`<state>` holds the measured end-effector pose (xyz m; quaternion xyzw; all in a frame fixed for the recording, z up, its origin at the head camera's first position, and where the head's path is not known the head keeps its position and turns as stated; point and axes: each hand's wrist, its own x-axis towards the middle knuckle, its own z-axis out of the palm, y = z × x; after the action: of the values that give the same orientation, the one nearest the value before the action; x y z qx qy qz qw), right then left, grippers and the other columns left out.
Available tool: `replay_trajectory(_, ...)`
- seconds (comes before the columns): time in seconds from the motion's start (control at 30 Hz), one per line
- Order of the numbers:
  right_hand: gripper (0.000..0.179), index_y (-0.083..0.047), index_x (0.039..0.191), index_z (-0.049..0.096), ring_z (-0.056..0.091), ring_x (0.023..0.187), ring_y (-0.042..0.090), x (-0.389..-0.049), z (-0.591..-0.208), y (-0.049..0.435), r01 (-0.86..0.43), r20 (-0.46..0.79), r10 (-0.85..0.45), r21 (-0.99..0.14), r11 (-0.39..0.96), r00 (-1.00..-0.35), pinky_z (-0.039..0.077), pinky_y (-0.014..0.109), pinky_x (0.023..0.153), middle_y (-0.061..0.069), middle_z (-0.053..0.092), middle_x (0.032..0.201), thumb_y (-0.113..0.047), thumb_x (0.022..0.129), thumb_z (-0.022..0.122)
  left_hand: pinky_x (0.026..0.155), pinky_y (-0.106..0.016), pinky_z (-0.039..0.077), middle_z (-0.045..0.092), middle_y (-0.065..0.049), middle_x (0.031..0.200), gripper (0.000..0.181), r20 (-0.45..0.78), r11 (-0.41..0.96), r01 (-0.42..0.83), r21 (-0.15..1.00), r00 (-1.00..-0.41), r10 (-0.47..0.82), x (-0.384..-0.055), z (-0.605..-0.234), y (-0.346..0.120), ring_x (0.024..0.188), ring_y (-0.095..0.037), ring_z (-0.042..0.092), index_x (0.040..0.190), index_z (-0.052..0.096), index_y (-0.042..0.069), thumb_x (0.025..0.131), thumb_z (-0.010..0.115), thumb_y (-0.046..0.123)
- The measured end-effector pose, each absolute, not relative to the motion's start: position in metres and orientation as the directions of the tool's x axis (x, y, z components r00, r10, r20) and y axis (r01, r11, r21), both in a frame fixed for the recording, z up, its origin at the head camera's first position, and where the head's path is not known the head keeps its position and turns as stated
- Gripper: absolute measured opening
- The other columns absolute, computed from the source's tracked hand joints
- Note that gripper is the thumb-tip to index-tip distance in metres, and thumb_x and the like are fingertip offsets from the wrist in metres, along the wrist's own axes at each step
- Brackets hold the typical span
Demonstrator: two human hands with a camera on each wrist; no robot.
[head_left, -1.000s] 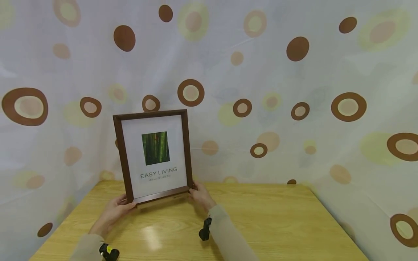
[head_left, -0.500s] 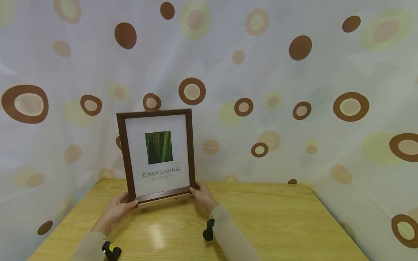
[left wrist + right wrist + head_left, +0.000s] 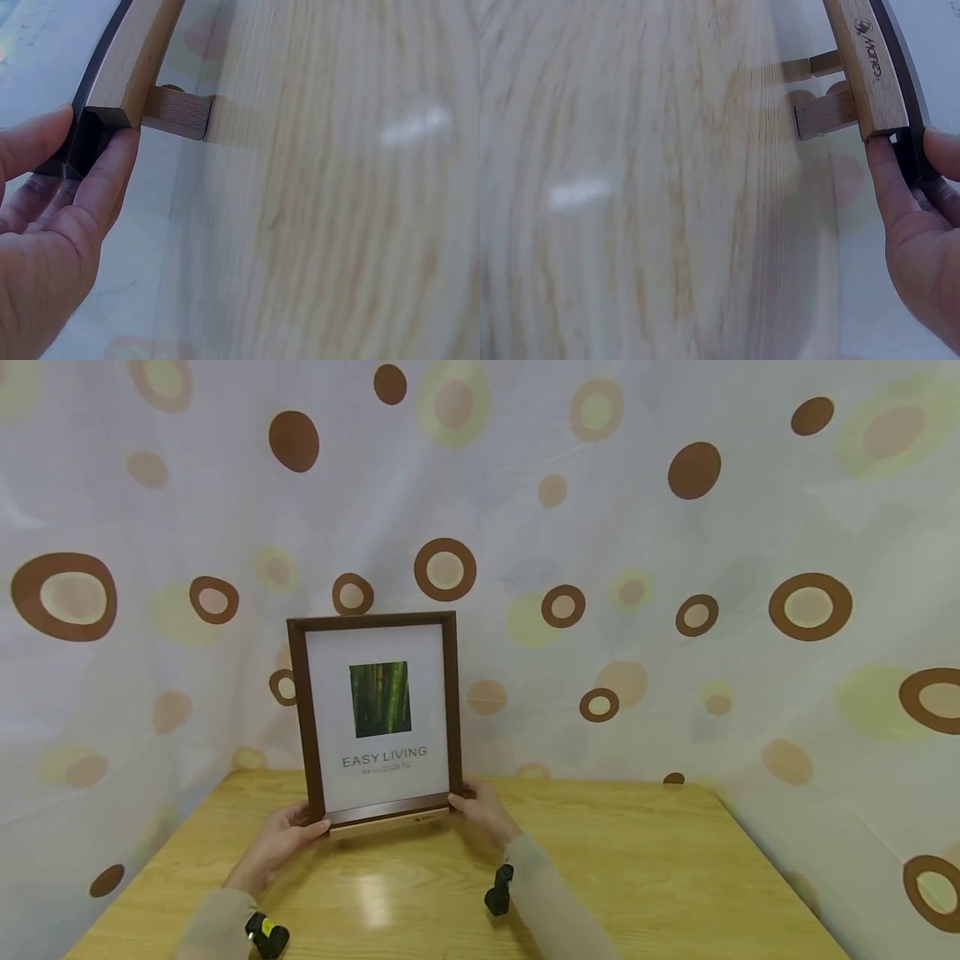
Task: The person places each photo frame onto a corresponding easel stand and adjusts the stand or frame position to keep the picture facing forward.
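Note:
A dark brown picture frame stands nearly upright towards the back of the table, tilted slightly. Behind white matting text "EASY LIVING" sits a green bamboo picture. Below its bottom edge shows the light wooden ledge of what looks like a small easel, mostly hidden by the frame. In the left wrist view a wooden foot reaches to the tabletop. My left hand grips the frame's lower left corner, thumb in front. The lower right corner is held by my right hand, fingers beside the printed ledge.
The glossy wooden table extends to the right of and in front of the frame. Behind it hangs a pale curtain patterned with brown and beige circles. Black wrist cameras are strapped to both sleeves.
Both hands and the frame have shifted a little to the right. The frame leans less to the side than before, and more of the ledge shows under it.

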<state>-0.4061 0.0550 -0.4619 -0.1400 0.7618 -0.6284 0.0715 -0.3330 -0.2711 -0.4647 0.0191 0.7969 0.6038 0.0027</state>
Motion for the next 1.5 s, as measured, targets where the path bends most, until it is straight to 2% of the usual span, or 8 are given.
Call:
replay_trajectory(0.13, 0.041, 0.012, 0.134, 0.048, 0.061, 0.114, 0.035, -0.405, -0.459, 0.062, -0.109, 0.046, -0.329, -0.978, 0.177, -0.943, 0.056, 0.038, 0.094, 0.026, 0.057, 0.128, -0.006, 0.099, 0.056, 0.1, -0.034, 0.052, 0.045, -0.033, 0.143, 0.064, 0.018, 0.252, 0.025, 0.967, -0.999, 0.029, -0.333, -0.463, -0.268, 0.129, -0.034, 0.049, 0.144, 0.033, -0.013, 0.095, 0.064, 0.014)
replay_trajectory(0.33, 0.042, 0.011, 0.135, 0.047, 0.061, 0.115, 0.033, -0.403, -0.454, 0.069, -0.095, 0.019, -0.335, -0.973, 0.212, -0.942, 0.055, 0.038, 0.095, 0.024, 0.057, 0.128, -0.007, 0.099, 0.056, 0.093, -0.027, 0.055, 0.043, -0.035, 0.143, 0.062, 0.024, 0.202, 0.036, 0.979, -0.998, 0.063, -0.334, -0.463, -0.263, 0.122, -0.028, 0.054, 0.144, 0.031, -0.015, 0.095, 0.062, 0.008)
replay_trajectory(0.57, 0.039, 0.013, 0.133, 0.048, 0.061, 0.113, 0.036, -0.397, -0.453, 0.08, -0.106, 0.039, -0.319, -0.975, 0.194, -0.947, 0.055, 0.04, 0.094, 0.027, 0.057, 0.125, -0.004, 0.099, 0.055, 0.09, -0.031, 0.056, 0.048, -0.034, 0.138, 0.061, 0.02, 0.179, 0.034, 0.983, -0.997, 0.078, -0.341, -0.466, -0.256, 0.108, -0.021, 0.063, 0.142, 0.036, -0.014, 0.094, 0.064, 0.008)
replay_trajectory(0.83, 0.042, 0.015, 0.136, 0.043, 0.058, 0.117, 0.04, -0.394, -0.452, 0.091, -0.103, 0.046, -0.311, -0.98, 0.169, -0.949, 0.054, 0.04, 0.097, 0.03, 0.053, 0.129, -0.003, 0.099, 0.053, 0.098, -0.032, 0.053, 0.044, -0.034, 0.142, 0.064, 0.038, 0.229, 0.068, 0.971, -0.99, 0.133, -0.349, -0.467, -0.249, 0.127, -0.035, 0.052, 0.144, 0.034, -0.013, 0.095, 0.064, 0.014)
replay_trajectory(0.93, 0.043, 0.016, 0.136, 0.042, 0.058, 0.116, 0.039, -0.395, -0.454, 0.095, -0.1, 0.043, -0.309, -0.98, 0.171, -0.95, 0.054, 0.04, 0.096, 0.031, 0.052, 0.129, -0.003, 0.099, 0.053, 0.099, -0.035, 0.052, 0.041, -0.036, 0.144, 0.066, 0.036, 0.202, 0.065, 0.977, -0.989, 0.144, -0.35, -0.467, -0.246, 0.129, -0.038, 0.049, 0.145, 0.031, -0.014, 0.095, 0.064, 0.013)
replay_trajectory(1.13, 0.043, 0.013, 0.137, 0.043, 0.061, 0.112, 0.034, -0.396, -0.456, 0.104, -0.092, 0.031, -0.3, -0.978, 0.19, -0.953, 0.055, 0.039, 0.094, 0.029, 0.055, 0.127, -0.004, 0.1, 0.053, 0.097, -0.034, 0.053, 0.04, -0.037, 0.144, 0.065, 0.037, 0.115, 0.056, 0.992, -0.986, 0.164, -0.352, -0.466, -0.238, 0.123, -0.032, 0.055, 0.147, 0.028, -0.013, 0.095, 0.062, 0.008)
replay_trajectory(1.5, 0.042, 0.014, 0.137, 0.043, 0.058, 0.117, 0.037, -0.391, -0.457, 0.13, -0.102, 0.044, -0.287, -0.977, 0.188, -0.957, 0.055, 0.041, 0.096, 0.029, 0.054, 0.129, -0.004, 0.1, 0.053, 0.094, -0.036, 0.055, 0.046, -0.035, 0.139, 0.06, 0.095, 0.096, 0.117, 0.988, -0.974, 0.207, -0.359, -0.47, -0.215, 0.117, -0.03, 0.058, 0.143, 0.034, -0.014, 0.094, 0.063, 0.006)
